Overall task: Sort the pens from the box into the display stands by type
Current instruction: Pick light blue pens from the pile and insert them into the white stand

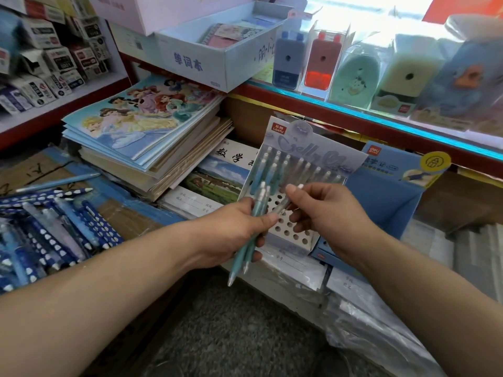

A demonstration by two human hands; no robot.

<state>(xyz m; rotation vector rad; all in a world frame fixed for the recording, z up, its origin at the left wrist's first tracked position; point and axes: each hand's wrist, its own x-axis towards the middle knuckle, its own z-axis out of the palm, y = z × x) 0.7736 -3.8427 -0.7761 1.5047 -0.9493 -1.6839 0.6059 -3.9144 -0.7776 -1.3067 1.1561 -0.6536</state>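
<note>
Partly done: back rows of the display stand (pixel 289 235) hold pens (pixel 274 170), front holes bare. Just before it the left hand (pixel 234 229) grips a teal bundle (pixel 241 257), the right hand (pixel 326 213) pinches 1 pen (pixel 282 208); the box (pixel 117 210) left of it is heaped with more

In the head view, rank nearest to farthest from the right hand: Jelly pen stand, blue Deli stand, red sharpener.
1. Jelly pen stand, just behind the right hand.
2. blue Deli stand, to its right.
3. red sharpener, on the shelf.
</note>
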